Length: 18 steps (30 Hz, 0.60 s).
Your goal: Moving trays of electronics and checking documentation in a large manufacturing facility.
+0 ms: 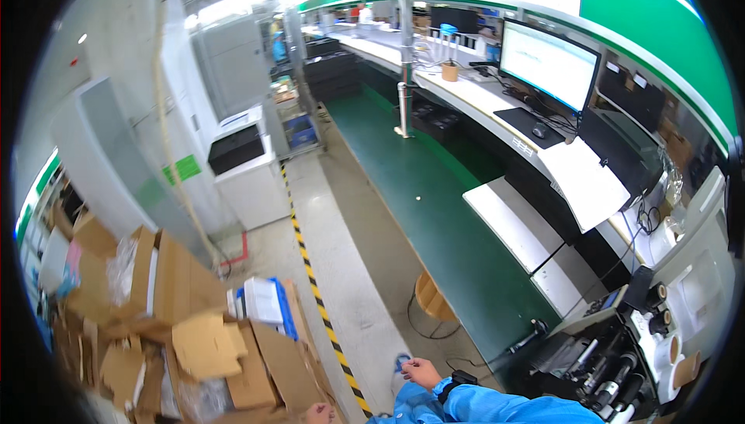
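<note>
My right hand (pixel 423 374) hangs low in front of me, left of the green bench's near end, its fingers loosely curled in with nothing seen in them. A dark band circles that wrist, at the cuff of a blue sleeve (pixel 512 407). Only a small part of my left hand (pixel 319 414) shows at the lower edge, beside the cardboard boxes (pixel 268 358); its finger position is hard to make out. Neither hand visibly touches the long green workbench (pixel 403 191). Below my right hand, a blue-and-white shoe (pixel 401 362) partly shows.
A round wooden stool (pixel 433 297) stands under the bench edge. Yellow-black tape (pixel 310 272) runs along the floor. A monitor (pixel 549 63) and mouse (pixel 538 130) occupy the raised shelf. A handheld scanner (pixel 534 331) lies near rolls and tools. Left stands a white cabinet (pixel 252 191).
</note>
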Each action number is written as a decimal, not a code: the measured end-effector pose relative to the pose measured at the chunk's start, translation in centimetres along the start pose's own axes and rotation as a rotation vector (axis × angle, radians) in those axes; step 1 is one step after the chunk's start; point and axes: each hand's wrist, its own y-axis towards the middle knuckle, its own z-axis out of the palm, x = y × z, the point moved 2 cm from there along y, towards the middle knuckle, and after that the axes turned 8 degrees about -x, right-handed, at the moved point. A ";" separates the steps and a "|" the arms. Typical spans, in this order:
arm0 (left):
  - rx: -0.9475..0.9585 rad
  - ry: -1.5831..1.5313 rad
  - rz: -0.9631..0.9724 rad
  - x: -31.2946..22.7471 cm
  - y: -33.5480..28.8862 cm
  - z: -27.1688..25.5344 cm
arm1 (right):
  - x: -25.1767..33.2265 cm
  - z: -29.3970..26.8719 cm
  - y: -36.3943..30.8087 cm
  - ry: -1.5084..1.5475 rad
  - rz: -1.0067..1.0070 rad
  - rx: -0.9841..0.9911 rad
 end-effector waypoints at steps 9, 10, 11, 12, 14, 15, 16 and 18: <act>0.124 -0.099 -0.021 -14.3 32.2 3.0 | 19.4 4.6 21.5 0.140 -0.015 -0.152; 0.139 -0.263 -0.131 -14.6 34.0 3.8 | 21.9 4.8 23.5 0.085 0.023 -0.161; 0.240 -0.325 -0.269 -15.1 36.2 3.8 | 24.5 5.4 25.8 0.060 0.032 -0.162; 0.245 -0.331 -0.288 -15.6 37.7 3.8 | 26.9 6.0 28.0 0.073 0.003 -0.145; 0.117 -0.568 -0.554 -17.2 42.0 3.2 | 31.9 7.5 33.0 0.118 -0.018 -0.107; 0.118 -0.390 -0.426 -18.6 45.1 3.3 | 34.0 8.3 35.6 0.108 -0.022 -0.091; 0.125 -0.396 -0.430 -19.9 47.9 3.6 | 36.0 9.0 38.3 0.102 -0.022 -0.098; 0.089 -0.386 -0.625 -22.0 53.1 3.1 | 39.6 10.9 44.1 0.073 -0.039 -0.098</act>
